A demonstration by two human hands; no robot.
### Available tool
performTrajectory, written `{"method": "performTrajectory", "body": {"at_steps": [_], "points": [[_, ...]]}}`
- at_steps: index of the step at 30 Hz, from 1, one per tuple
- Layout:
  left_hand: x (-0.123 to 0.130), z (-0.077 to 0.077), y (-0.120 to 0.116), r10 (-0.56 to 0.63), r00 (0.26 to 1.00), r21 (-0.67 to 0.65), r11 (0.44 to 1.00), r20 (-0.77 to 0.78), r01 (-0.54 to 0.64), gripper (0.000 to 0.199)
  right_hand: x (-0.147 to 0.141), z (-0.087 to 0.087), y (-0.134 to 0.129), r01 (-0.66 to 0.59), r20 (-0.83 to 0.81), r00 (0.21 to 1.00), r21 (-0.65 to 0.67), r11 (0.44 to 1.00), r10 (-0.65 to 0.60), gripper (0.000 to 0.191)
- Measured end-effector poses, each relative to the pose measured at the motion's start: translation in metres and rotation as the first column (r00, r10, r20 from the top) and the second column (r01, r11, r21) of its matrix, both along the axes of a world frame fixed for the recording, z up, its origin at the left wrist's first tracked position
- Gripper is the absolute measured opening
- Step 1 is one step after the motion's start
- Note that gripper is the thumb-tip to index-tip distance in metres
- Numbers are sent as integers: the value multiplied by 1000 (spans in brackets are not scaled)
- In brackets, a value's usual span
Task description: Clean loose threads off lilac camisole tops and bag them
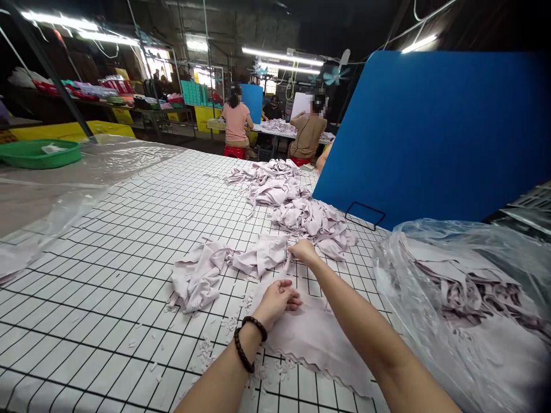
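A pale pink fabric piece (pixel 318 338) with a wavy edge lies flat on the grid-patterned tabletop (pixel 129 246), under my forearms. My left hand (pixel 279 301), with dark beaded bracelets at the wrist, hovers over or rests on its far-left part; the fingers are loosely bent and apart, and nothing shows in them. Farther out, my right hand (pixel 303 252) is closed in a pinch on a narrow pale fabric strip (pixel 288 263) that hangs toward the flat piece. Just beyond it are crumpled pale pink pieces (pixel 262 256), with another crumpled bunch (pixel 198 278) to the left.
Heaped fabric (pixel 312 221) runs toward the far edge. A blue board (pixel 430 137) stands at the right behind a clear plastic bag (pixel 486 321) of stacked fabric. Small scraps (pixel 206 350) litter the near table. A green basin (pixel 41 154) sits far left. Co-workers (pixel 236 123) sit beyond.
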State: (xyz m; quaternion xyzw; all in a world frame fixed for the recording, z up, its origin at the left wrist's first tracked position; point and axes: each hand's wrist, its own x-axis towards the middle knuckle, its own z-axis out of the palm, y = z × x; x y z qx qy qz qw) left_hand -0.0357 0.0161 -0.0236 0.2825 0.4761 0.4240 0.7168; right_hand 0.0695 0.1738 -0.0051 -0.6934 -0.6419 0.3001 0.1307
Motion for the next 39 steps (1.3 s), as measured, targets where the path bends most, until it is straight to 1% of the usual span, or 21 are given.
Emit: {"method": "performTrajectory", "body": {"at_steps": [3,6,9,11,14,17,20,23,26,28,30,31,33,34,36,37,39], "points": [[-3,1,2,-18,999,-37,999,31,19,37,3,4,4,25,-180,983,-111,994,-44,13],[-4,-2,4,-26,997,-43,999,66,29,40,7,7,2,-17,-319,946,-217,976,-54,16],[-5,-3,4,-29,996,-50,998,87,34,42,11,9,0,-55,-377,924,-275,960,-56,15],[-5,-1,4,-29,996,-60,998,82,34,44,12,10,-2,-59,-385,921,-277,959,-54,12],[-6,1,3,-24,997,-65,997,75,29,45,11,10,-3,-31,-356,933,-219,975,-51,4],[-7,0,3,-20,997,-68,997,75,25,48,10,8,-1,23,-299,953,-88,996,-48,8],[-8,-2,4,-21,996,-71,997,84,27,51,11,6,6,65,-270,962,44,997,-50,8],[-8,-4,5,-24,996,-81,996,88,31,54,13,8,15,117,-292,953,107,987,-81,8],[-8,-4,5,-30,996,-81,996,79,37,54,16,17,21,149,-367,926,134,980,-90,16],[-8,-5,5,-26,996,-81,996,80,32,51,16,26,20,133,-422,905,164,977,-53,19],[-8,-5,5,-19,995,-80,996,95,26,45,17,37,12,103,-462,887,198,975,0,22],[-9,-5,5,-12,994,-79,997,111,20,44,17,42,4,73,-471,881,220,973,40,24],[-9,-4,5,16,987,-76,997,162,-4,47,18,49,-16,-50,-440,879,301,952,185,27],[-10,-2,5,42,980,-69,997,195,-29,49,18,50,-28,-137,-396,875,352,926,279,27],[-10,2,4,102,959,-24,995,263,-99,49,19,49,-51,-309,-267,852,439,844,451,27],[-10,4,4,121,948,13,991,293,-131,47,19,46,-61,-367,-203,842,465,806,500,27],[-10,8,4,114,938,102,983,327,-155,44,19,40,-75,-410,-120,844,484,773,523,29]]}}
